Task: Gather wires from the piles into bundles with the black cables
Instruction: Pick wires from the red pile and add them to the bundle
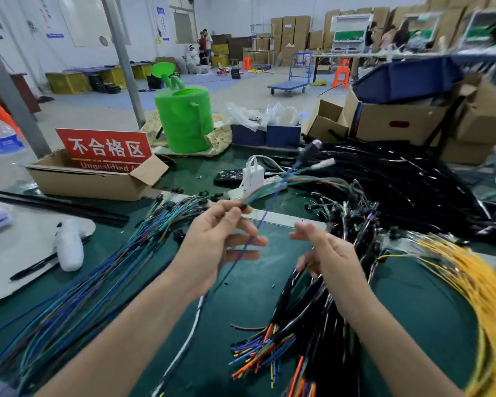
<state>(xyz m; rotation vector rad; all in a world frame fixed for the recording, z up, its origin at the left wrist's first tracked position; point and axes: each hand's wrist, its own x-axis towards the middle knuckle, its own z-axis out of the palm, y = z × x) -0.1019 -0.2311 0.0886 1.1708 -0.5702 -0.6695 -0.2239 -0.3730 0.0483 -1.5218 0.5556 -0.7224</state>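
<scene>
My left hand (215, 242) pinches a thin bundle of coloured wires (281, 181) between thumb and forefinger, held up over the green table; a blue wire (241, 253) hangs down from it past the palm. My right hand (327, 253) hovers beside it with fingers spread and holds nothing. Under my right hand lie finished black cable bundles (307, 319) with coloured wire ends. A pile of blue and green wires (92, 285) lies at the left, a pile of yellow wires (481, 293) at the right, and a heap of black cables (398, 181) behind.
A cardboard box (98, 181) with a red sign stands at the back left, a green watering can (184, 118) behind it. A white power strip (255, 181) with chargers lies mid-table. Cardboard boxes (398, 121) stack at the back right. A white board (17, 253) with a pen lies left.
</scene>
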